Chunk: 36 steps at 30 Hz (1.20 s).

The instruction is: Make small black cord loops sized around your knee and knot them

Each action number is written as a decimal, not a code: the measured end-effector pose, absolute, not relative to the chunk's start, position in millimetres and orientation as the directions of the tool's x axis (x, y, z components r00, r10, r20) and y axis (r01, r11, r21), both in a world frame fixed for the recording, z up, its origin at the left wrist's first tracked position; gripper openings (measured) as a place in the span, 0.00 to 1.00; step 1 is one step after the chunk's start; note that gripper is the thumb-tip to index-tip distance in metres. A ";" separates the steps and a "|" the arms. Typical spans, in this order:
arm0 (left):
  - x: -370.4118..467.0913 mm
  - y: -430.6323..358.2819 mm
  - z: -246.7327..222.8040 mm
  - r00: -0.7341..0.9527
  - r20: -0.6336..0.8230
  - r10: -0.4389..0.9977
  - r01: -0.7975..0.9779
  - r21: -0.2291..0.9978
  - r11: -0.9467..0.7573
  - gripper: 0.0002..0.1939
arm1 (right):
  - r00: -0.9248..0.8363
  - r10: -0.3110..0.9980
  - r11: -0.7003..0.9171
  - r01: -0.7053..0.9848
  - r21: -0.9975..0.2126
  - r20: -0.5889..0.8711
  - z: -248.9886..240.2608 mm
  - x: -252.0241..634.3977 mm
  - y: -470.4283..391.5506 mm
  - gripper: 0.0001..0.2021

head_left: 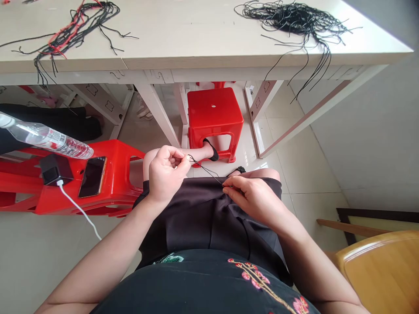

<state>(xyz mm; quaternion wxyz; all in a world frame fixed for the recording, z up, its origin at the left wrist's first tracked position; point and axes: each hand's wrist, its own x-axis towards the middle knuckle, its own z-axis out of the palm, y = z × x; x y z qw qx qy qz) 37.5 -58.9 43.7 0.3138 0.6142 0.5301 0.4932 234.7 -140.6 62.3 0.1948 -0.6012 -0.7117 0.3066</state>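
A thin black cord point(208, 169) stretches between my two hands above my lap. My left hand point(166, 172) pinches one end, where a small loop shows by the thumb and fingertip. Lower and to the right, my right hand point(252, 194) pinches the cord between thumb and forefinger. The stretch between them looks doubled, with one strand slightly slack. On the table's right lies a tangled bundle of black cords point(291, 19), several ends hanging over the edge. Black and red braided cords point(77, 28) rest at the table's left.
A white table point(183, 39) spans the front. Under it stands a red stool point(214, 109). At left, another red stool point(119, 174) bears a phone point(93, 176), a black charger point(55, 169) with a white cable, and a water bottle point(49, 137). A wooden chair point(382, 261) stands at right.
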 end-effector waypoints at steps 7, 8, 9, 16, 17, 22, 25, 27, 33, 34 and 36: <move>42.3 -62.3 47.2 -0.023 0.237 0.971 0.295 0.930 -0.220 0.09 | -0.457 0.888 0.379 0.666 -0.642 0.050 64.1 217.2 -137.6 0.08; 43.6 -63.7 47.7 -0.008 0.226 0.974 0.287 0.934 -0.214 0.09 | -0.477 0.877 0.399 0.664 -0.632 0.053 65.6 213.6 -135.6 0.08; 44.6 -65.0 48.3 0.006 0.215 0.977 0.282 0.937 -0.208 0.08 | -0.491 0.869 0.423 0.668 -0.612 0.064 67.6 210.5 -133.7 0.09; 41.5 -62.6 54.1 -0.021 0.189 0.982 0.268 0.947 -0.177 0.09 | -0.568 0.812 0.484 0.528 -0.698 0.133 80.6 212.6 -134.6 0.08; 40.7 -61.3 54.6 -0.030 0.193 0.981 0.265 0.948 -0.179 0.09 | -0.554 0.824 0.428 0.470 -0.772 0.119 80.4 214.7 -137.0 0.07; 42.4 -60.5 55.5 -0.038 0.194 0.980 0.231 0.956 -0.180 0.09 | -0.505 0.848 0.361 0.326 -0.874 0.162 72.6 217.9 -144.9 0.04; 44.7 -63.5 55.6 -0.016 0.176 0.984 0.197 0.966 -0.169 0.09 | -0.439 0.868 0.409 0.371 -0.834 0.230 65.4 211.5 -142.3 0.03; 45.2 -65.4 56.1 -0.001 0.152 0.988 0.187 0.971 -0.149 0.09 | -0.398 0.894 0.374 0.404 -0.835 0.207 62.4 206.0 -138.3 0.04; 47.0 -68.0 62.7 0.065 0.021 0.998 0.061 0.998 -0.025 0.12 | -0.305 0.898 0.433 0.482 -0.762 0.318 67.5 199.6 -117.0 0.05; 47.9 -68.4 64.6 0.073 -0.012 0.997 0.024 1.000 0.010 0.13 | -0.268 0.902 0.429 0.468 -0.772 0.339 68.9 200.1 -112.5 0.04; 49.8 -69.4 68.6 0.091 -0.076 0.993 -0.041 0.996 0.080 0.15 | -0.186 0.922 0.386 0.417 -0.823 0.338 70.8 201.5 -104.0 0.05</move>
